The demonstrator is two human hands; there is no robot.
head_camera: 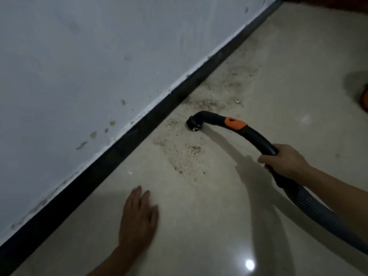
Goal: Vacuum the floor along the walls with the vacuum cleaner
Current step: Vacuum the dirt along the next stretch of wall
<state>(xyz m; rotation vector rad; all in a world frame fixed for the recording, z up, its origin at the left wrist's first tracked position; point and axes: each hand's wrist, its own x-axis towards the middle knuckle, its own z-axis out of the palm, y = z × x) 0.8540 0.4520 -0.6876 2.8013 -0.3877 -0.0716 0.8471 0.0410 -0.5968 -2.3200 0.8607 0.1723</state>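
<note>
My right hand (284,160) grips the black curved vacuum handle (256,137), which has an orange band. Its open nozzle end (192,124) sits low over the beige floor (278,62), a short way from the black baseboard (139,126). A grey ribbed hose (310,204) runs from the handle under my right forearm toward the lower right. Brownish dirt and crumbs (183,154) are scattered around the nozzle and along the baseboard. My left hand (137,218) has its fingers straight, palm down, over the floor at the lower middle.
A pale wall (79,66) with small stains fills the left side and meets the floor along the diagonal baseboard. An orange object (364,98) shows at the right edge. A ceiling light glares off the glossy floor at the bottom right.
</note>
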